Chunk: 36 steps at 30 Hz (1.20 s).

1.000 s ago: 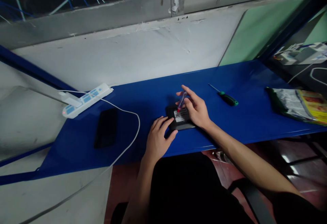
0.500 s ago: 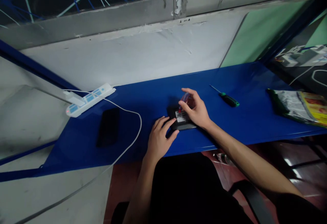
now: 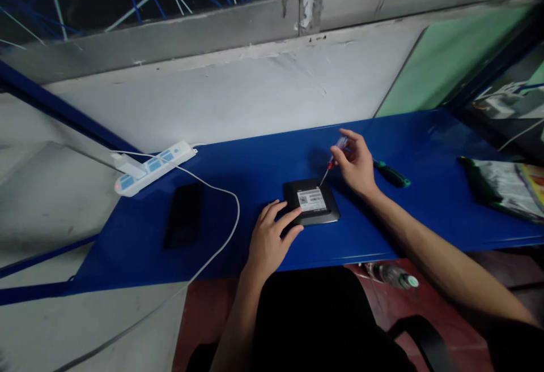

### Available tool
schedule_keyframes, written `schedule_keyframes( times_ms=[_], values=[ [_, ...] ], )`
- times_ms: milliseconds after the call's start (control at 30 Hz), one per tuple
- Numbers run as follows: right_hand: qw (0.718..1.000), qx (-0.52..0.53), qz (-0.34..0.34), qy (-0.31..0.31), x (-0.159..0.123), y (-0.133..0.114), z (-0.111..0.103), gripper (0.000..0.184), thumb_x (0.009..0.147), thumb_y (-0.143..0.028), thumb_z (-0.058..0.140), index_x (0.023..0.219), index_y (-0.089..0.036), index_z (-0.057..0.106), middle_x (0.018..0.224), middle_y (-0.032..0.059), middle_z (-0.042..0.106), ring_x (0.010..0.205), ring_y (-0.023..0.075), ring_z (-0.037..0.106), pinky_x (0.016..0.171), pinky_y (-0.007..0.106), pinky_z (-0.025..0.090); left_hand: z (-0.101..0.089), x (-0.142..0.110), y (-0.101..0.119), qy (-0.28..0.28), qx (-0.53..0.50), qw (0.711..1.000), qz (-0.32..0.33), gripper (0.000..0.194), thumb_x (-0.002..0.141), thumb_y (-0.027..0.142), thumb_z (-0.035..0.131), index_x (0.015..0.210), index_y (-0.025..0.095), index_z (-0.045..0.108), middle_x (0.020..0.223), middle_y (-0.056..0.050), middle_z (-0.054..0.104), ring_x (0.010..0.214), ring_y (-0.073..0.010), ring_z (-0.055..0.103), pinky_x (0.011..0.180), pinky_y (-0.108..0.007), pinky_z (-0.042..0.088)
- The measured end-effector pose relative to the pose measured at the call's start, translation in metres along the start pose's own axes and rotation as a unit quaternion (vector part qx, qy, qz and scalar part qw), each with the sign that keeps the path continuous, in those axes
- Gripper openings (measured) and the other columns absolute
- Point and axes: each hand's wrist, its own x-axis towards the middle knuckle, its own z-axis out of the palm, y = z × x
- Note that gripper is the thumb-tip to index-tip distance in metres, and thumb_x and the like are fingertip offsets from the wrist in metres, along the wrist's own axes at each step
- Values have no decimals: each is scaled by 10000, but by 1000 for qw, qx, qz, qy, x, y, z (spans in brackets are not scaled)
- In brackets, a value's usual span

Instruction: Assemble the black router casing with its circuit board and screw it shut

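A flat black square device [image 3: 333, 209] with a white printed label [image 3: 312, 200] lies on the blue table [image 3: 238, 253]. My left hand [image 3: 272, 236] rests on its left side, fingers stretched out and apart, one fingertip at the label's edge. Above the device's far right part, my right hand [image 3: 355, 162] grips a screwdriver [image 3: 329, 165] with a clear handle and a red collar. The shaft slants down to the left, its tip at the label's upper right corner. Whether the tip touches a screw is too small to tell.
A second screwdriver [image 3: 391, 174], green and black, lies beyond my right hand. To the left are a black phone-like slab [image 3: 183, 215], a white power strip [image 3: 157, 167] and a white cable [image 3: 232, 236]. A shiny packet [image 3: 497, 185] sits at the right; a bottle [image 3: 395, 276] is below the table.
My right hand has moved right with the screwdriver, from the label's left part to its upper right corner, uncovering the label. My left hand stays on the device. The view has shifted slightly.
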Motion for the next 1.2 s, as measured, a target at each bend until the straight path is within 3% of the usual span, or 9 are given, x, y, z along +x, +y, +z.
schedule_keyframes(
  times_ms=[333,467,667,900,1100,1200],
  values=[
    [999,-31,-29,-11,-8,-11,2,461,904,-435,669,1332,-322,540,872,4,597,606,167,613,543,373,560,-1,1,1,2,2,1000,-3,343,957,316,662,1298,338,638,1360,-39,596,1337,-279,491,1106,-514,461],
    [999,-5,-30,-16,-8,-21,2,366,896,-432,683,1235,-321,600,878,-7,613,608,147,622,554,347,549,-1,1,2,-2,5,1000,-8,345,958,316,659,1301,336,635,1367,-38,591,1346,-278,484,1112,-514,454],
    [995,80,20,54,0,-22,1,191,857,-413,732,975,-281,661,735,-37,611,636,147,668,557,301,550,-2,0,2,2,2,1000,-16,353,950,308,668,1300,339,632,1366,-37,592,1347,-281,483,1114,-519,453],
    [976,182,117,17,-4,-24,3,277,908,-475,648,1107,-283,625,962,18,754,771,168,749,632,316,611,-2,1,2,0,3,1000,-12,352,947,296,670,1296,324,637,1353,-43,600,1336,-283,493,1105,-513,464],
    [933,310,180,27,3,-21,0,265,724,-428,856,853,-312,656,732,-78,640,731,115,693,662,263,607,-2,1,3,2,13,1000,-13,346,944,295,671,1288,319,645,1351,-41,605,1332,-280,504,1103,-503,470],
    [923,330,198,16,6,-19,-3,270,698,-421,878,848,-314,680,734,-78,684,737,100,692,676,234,585,-1,1,3,0,14,1000,-15,352,944,299,671,1293,328,640,1354,-37,605,1337,-280,501,1103,-506,470]
  ],
)
